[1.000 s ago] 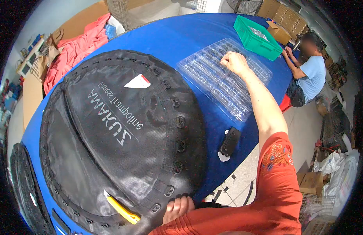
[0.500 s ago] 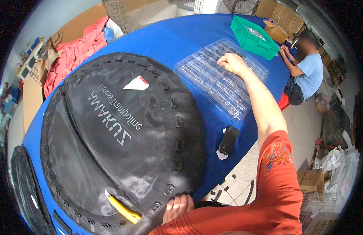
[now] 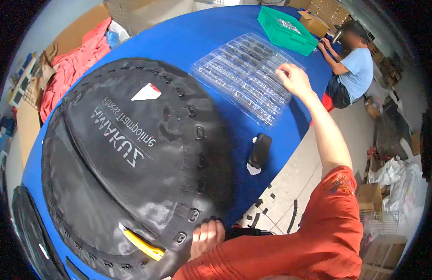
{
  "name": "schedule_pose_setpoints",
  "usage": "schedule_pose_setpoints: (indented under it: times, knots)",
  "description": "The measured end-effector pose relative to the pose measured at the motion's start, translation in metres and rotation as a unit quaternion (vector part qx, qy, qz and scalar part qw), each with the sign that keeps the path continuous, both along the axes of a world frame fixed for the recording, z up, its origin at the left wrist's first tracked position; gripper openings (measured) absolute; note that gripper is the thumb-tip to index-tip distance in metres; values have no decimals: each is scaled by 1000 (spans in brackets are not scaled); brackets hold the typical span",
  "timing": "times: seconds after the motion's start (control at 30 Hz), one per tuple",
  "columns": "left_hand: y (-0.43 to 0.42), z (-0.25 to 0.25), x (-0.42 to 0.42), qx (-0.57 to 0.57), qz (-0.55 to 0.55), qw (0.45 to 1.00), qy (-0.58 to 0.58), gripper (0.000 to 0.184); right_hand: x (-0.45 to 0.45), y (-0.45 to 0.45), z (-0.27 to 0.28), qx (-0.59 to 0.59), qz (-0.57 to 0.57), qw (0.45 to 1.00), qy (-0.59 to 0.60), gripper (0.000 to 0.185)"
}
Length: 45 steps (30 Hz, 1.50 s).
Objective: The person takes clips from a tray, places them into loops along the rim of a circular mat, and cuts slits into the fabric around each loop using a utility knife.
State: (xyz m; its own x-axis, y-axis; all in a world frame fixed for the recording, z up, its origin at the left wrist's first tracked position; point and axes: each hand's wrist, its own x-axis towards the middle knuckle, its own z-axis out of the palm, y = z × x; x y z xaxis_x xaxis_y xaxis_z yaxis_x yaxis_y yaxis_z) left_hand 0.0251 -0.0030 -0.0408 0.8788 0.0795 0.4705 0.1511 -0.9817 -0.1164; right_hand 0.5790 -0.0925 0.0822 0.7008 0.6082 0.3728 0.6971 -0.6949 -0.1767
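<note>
A round black trampoline mat (image 3: 150, 177) with metal V-rings round its rim lies in front of me, its printed lettering upside down. My left hand (image 3: 207, 237) is closed over the mat's near right edge, fingers curled on the fabric. Over the right side of a clear compartmented plastic tray (image 3: 246, 72), my right hand (image 3: 296, 80) hovers with its thumb and fingertips drawn together. Whatever it pinches, if anything, is too small to make out. A yellow utility knife (image 3: 143, 245) rests on the mat, as does a white label with a red edge (image 3: 146, 92).
Behind the tray stands a green crate (image 3: 286, 32) of small metal parts. A black pouch-like item (image 3: 260, 151) lies near the blue table's (image 3: 178, 44) right edge. At the far right a person in light blue (image 3: 355, 70) works. Black scraps litter the floor.
My right hand has drawn back from the tray's middle to its right side. The view has turned slightly, shifting everything left and up. My left hand keeps its place on the mat edge.
</note>
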Motion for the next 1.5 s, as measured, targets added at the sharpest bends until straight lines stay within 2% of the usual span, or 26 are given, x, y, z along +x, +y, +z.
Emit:
schedule_pose_setpoints:
  times: [0.1, 0.2, 0.43, 0.57, 0.77, 1.17, 1.3, 1.37, 1.4, 1.5]
  knots:
    - [1, 0, 0, -30, -14, 999, 0, 29, -28, -21, -10, 5, 5, 999, 49, 34]
    - [3, -4, -1, -44, -24, 999, -1, 33, -49, -24, -12, -17, 8, 999, 46, 29]
    - [3, 4, -1, -49, -32, 998, 5, 38, -28, -12, -25, 10, 35, 998, 48, 21]
    - [3, -2, -3, -68, -31, 997, 7, 35, -24, 2, -24, 4, 31, 998, 52, 21]
    - [5, -2, -2, -25, -28, 999, 5, 35, -15, 10, -22, -1, 28, 998, 53, 19]
    - [5, -2, -1, -27, -28, 999, 1, 33, -12, 17, -22, 3, 11, 998, 66, 25]
    - [6, 0, -1, -23, -30, 999, -1, 33, -31, 6, -23, 51, 9, 999, 4, 24]
    - [7, 2, 0, -24, -32, 999, -4, 33, -43, -6, -30, 174, 35, 984, -33, 21]
    - [7, 2, 0, -22, -29, 999, -4, 34, -56, -13, -33, 168, 38, 985, -29, 17]
    - [4, -8, -2, -35, -21, 999, -6, 35, -95, -35, -41, 127, 151, 978, -75, 7]
